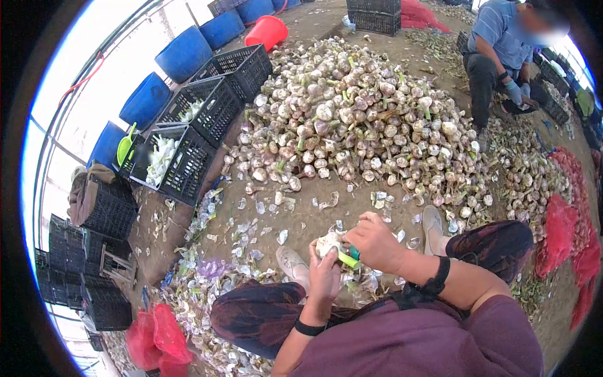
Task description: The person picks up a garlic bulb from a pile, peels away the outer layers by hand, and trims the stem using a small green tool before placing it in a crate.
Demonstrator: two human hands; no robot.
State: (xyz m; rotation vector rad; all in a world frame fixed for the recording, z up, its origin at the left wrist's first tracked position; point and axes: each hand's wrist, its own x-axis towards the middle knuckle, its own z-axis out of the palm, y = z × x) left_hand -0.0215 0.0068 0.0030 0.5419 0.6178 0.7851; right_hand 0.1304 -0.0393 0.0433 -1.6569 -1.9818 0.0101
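Observation:
My left hand is closed around a garlic bulb whose cut green stem points down to the right. Close against the bulb, my right hand is closed on a small tool with a dark green handle. The working end of that tool is hidden by my fingers and the bulb. Both hands are above the ground between my knees, over scattered garlic skins. In front of me lies a large heap of garlic bulbs, many with short stems.
Black crates line the left, one holding peeled white garlic. Behind them stand blue tubs and a red bucket. A person in gloves sits at the upper right. Red mesh bags lie to the right.

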